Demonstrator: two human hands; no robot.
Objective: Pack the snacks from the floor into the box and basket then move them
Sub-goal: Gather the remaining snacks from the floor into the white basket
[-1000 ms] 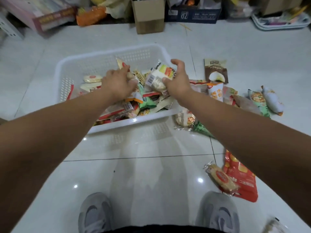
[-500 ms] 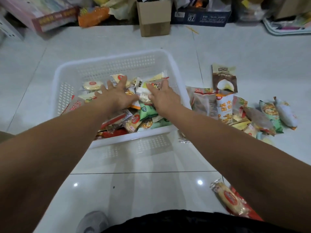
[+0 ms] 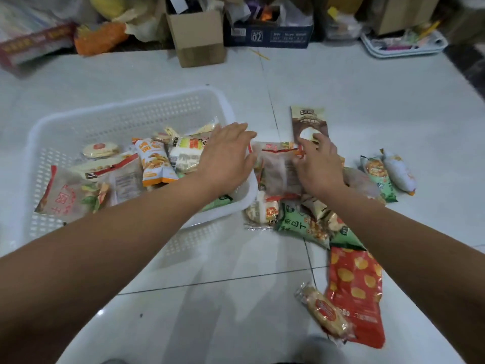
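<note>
White plastic basket point(image 3: 118, 122) holding snack packets point(image 3: 154, 164), left hand point(image 3: 225, 156) spread flat, right hand point(image 3: 320, 166) pinching clear packet point(image 3: 278, 172) beside it.

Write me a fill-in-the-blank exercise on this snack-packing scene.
1. The white basket stands to the ____ of the loose snack pile.
2. The orange packet lies in the ____.
3. The right hand is over that pile, which lies on the ____.
4. The big packet nearest the camera is mostly ____.

Missing words: left; basket; floor; red.
</note>
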